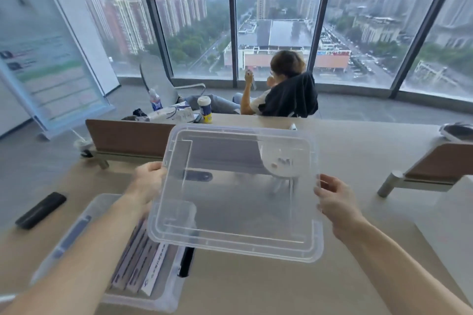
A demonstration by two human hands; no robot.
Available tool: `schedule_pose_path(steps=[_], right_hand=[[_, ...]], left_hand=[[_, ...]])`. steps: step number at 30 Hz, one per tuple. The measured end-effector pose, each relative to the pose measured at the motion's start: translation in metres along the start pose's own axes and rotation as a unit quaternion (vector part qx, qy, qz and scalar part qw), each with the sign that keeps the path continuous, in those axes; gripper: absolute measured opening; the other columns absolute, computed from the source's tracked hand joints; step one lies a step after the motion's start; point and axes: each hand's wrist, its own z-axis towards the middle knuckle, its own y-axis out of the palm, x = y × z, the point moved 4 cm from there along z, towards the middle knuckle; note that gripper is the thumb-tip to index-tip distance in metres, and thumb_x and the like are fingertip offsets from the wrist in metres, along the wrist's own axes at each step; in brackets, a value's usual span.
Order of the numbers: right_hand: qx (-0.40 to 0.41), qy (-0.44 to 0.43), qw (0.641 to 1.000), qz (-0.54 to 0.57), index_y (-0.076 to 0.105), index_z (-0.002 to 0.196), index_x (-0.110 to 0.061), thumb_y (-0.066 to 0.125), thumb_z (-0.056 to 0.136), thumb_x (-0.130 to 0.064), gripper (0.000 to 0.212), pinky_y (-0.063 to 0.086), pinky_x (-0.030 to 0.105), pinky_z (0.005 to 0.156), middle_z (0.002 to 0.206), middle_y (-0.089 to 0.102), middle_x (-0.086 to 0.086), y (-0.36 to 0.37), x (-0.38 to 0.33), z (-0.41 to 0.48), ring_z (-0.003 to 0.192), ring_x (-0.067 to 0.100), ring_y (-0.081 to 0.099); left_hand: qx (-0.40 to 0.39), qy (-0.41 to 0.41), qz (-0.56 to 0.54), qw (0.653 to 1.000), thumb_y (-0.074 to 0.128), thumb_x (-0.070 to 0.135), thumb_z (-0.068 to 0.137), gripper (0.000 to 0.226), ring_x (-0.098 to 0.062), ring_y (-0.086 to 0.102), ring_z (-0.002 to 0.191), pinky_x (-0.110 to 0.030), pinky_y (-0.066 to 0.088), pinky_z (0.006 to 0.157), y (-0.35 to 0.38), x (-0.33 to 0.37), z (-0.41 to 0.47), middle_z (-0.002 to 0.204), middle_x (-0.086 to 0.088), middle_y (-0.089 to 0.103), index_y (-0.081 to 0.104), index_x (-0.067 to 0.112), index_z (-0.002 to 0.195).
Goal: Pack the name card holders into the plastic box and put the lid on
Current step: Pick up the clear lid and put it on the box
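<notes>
A clear plastic lid (238, 194) hangs in the air over the middle of the table, tilted towards me. My left hand (148, 181) grips its left edge and my right hand (335, 202) grips its right edge. Below and to the left stands the clear plastic box (76, 233), partly hidden by my left forearm. Several name card holders (143, 261) stand packed on edge inside it. The lid's near left corner overlaps the box's far right corner in the view.
A black oblong object (41, 210) lies on the table at the left. Brown desk dividers stand at the back (128, 138) and at the right (440, 163). A cup (205, 108), a bottle and papers sit beyond. A person sits facing the windows.
</notes>
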Motion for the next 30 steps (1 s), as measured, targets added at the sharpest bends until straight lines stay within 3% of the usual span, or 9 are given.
schedule_pose_path(steps=[2,5,7,9,11,14,18,22,30], right_hand=[[0.004,-0.030,0.999,0.020,0.068,0.110,-0.016,0.064,0.095,-0.006,0.019,0.052,0.039,0.082,0.092,0.070,0.002,0.035,-0.015,-0.010,0.083,0.018,0.064],[0.012,-0.063,0.997,0.032,0.070,0.081,-0.025,0.066,0.096,-0.016,0.018,0.054,0.043,0.089,0.084,0.072,0.000,0.094,-0.033,-0.023,0.083,0.023,0.067],[0.006,-0.069,0.997,0.039,0.069,0.078,-0.027,0.065,0.097,-0.018,0.021,0.055,0.044,0.087,0.082,0.072,-0.001,0.135,-0.037,-0.031,0.081,0.022,0.065],[0.001,-0.076,0.997,0.025,0.074,0.077,-0.026,0.066,0.096,-0.024,0.021,0.056,0.042,0.082,0.079,0.075,-0.001,0.181,-0.037,-0.039,0.077,0.021,0.065],[-0.014,-0.086,0.996,0.012,0.077,0.084,-0.023,0.066,0.096,-0.029,0.018,0.055,0.042,0.077,0.076,0.076,0.000,0.223,-0.037,-0.045,0.073,0.021,0.065],[-0.006,-0.103,0.994,-0.036,0.076,0.106,-0.016,0.066,0.095,-0.029,0.019,0.060,0.047,0.087,0.086,0.078,0.003,0.268,-0.039,-0.050,0.078,0.021,0.070],[0.010,-0.150,0.979,-0.140,0.076,0.109,-0.019,0.072,0.091,-0.026,0.020,0.060,0.038,0.087,0.089,0.078,-0.004,0.296,-0.045,-0.061,0.084,0.014,0.074],[0.016,-0.193,0.957,-0.215,0.076,0.091,-0.022,0.065,0.096,-0.029,0.014,0.049,0.026,0.065,0.075,0.074,-0.005,0.310,-0.058,-0.068,0.069,0.010,0.065],[0.030,-0.260,0.940,-0.220,0.065,0.086,-0.025,0.056,0.100,-0.030,0.018,0.041,0.027,0.052,0.069,0.067,-0.008,0.316,-0.069,-0.070,0.057,0.010,0.059]], left_hand=[[0.016,0.017,-0.022,0.999,0.065,0.014,0.099,0.011,-0.028,0.065,0.090,-0.047,0.055,0.089,-0.040,0.004,0.017,0.105,-0.018,0.073,0.071,0.006,0.105],[0.037,0.039,-0.038,0.998,0.065,0.011,0.099,0.026,-0.021,0.063,0.077,-0.027,0.057,0.064,-0.096,-0.005,0.043,0.100,-0.017,0.071,0.066,-0.004,0.120],[0.060,0.059,-0.030,0.996,0.061,0.010,0.101,0.021,-0.017,0.060,0.071,-0.014,0.054,0.051,-0.131,-0.011,0.059,0.086,-0.007,0.068,0.066,-0.002,0.118],[0.072,0.072,-0.029,0.994,0.058,0.007,0.102,0.018,-0.017,0.056,0.070,-0.008,0.051,0.051,-0.172,-0.016,0.079,0.083,-0.003,0.064,0.064,0.000,0.118],[0.073,0.070,-0.029,0.994,0.059,0.007,0.101,0.017,-0.023,0.061,0.077,-0.017,0.059,0.070,-0.210,-0.024,0.103,0.091,-0.010,0.069,0.065,0.003,0.117],[0.072,0.081,0.028,0.994,0.067,0.012,0.098,0.018,-0.026,0.066,0.096,-0.044,0.054,0.101,-0.257,-0.036,0.122,0.109,-0.014,0.074,0.071,0.008,0.114],[0.088,0.121,0.132,0.980,0.070,0.014,0.096,0.020,-0.021,0.066,0.094,-0.031,0.049,0.088,-0.294,-0.033,0.138,0.102,-0.005,0.073,0.075,0.007,0.113],[0.106,0.143,0.224,0.958,0.069,0.028,0.096,0.015,-0.018,0.065,0.089,-0.030,0.045,0.081,-0.306,-0.030,0.153,0.093,0.003,0.071,0.076,0.017,0.104],[0.096,0.167,0.229,0.954,0.059,0.016,0.101,0.011,-0.015,0.072,0.055,-0.024,0.057,0.054,-0.309,-0.018,0.154,0.083,0.000,0.074,0.066,0.016,0.093]])
